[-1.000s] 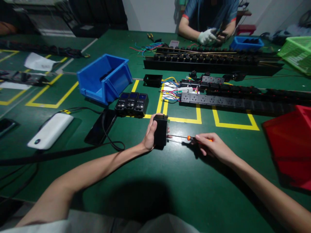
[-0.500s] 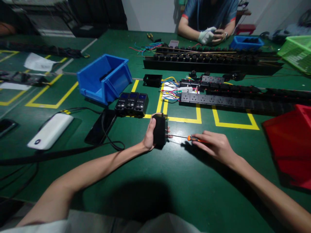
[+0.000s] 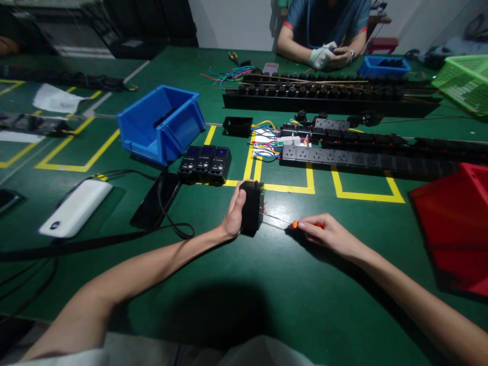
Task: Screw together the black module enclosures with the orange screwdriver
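Green bench (image 3: 236,284). Left hand (image 3: 233,216) clamps black module (image 3: 251,208) upright: rigid, light, grip its sides. Right hand (image 3: 330,235) pinches slim screwdriver (image 3: 295,223).

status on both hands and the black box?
Left hand gripping the black box, upright on the green table. Right hand holding the orange screwdriver, tip at the box's side. Nothing between them.

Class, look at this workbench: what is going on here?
A person's left hand holds a small black box upright on the green table. The right hand holds an orange screwdriver, its tip at the box's side. Across the table, another person handles something small by the power strips.
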Available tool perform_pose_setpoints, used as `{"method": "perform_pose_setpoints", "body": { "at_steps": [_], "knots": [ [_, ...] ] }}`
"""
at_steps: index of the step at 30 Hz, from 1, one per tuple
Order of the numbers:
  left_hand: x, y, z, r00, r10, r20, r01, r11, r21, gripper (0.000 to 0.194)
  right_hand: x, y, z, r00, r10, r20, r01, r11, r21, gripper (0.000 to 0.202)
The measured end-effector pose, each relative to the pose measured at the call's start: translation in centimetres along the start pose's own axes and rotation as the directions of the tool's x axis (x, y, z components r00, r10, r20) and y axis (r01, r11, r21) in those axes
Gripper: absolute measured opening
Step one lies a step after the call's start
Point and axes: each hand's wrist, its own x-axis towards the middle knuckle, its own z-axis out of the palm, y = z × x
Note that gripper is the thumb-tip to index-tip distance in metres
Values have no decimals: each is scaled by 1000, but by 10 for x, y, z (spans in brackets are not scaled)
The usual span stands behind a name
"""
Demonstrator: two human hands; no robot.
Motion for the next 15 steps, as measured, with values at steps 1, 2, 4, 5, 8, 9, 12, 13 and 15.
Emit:
{"method": "perform_pose_setpoints", "body": {
  "at_steps": [1,2,4,5,8,9,12,13,15],
  "knots": [
    [0,0,0,1000,-3,-3,3,1000,-2,69,-1,2,-1,991,-131,-40,120,971,-206,39],
    [0,1,1,1000,-4,-7,4,1000,-4,70,-3,4,-2,966,-253,-59,211,897,-388,36],
    [0,2,3,1000,-10,-16,10,1000,-14,70,-5,10,-4,898,-439,-42,309,695,-649,32],
    [0,3,4,1000,-17,-17,17,1000,-21,71,-7,13,-5,866,-500,-15,330,594,-733,32],
    [0,5,6,999,-40,-20,39,999,-31,72,-7,20,-7,781,-620,69,355,350,-867,35],
    [1,6,7,999,-44,-28,43,999,-29,73,-6,21,-6,758,-648,66,351,321,-879,34],
    [1,4,6,997,-50,-56,48,998,-26,75,-2,13,-2,798,-593,-109,328,579,-747,31],
    [1,4,5,997,-46,-57,45,999,-24,74,-2,9,-2,846,-503,-179,297,722,-624,32],
    [2,2,4,998,-31,-50,30,999,-21,72,-1,1,-2,943,-231,-239,167,951,-262,34]
  ]
}}
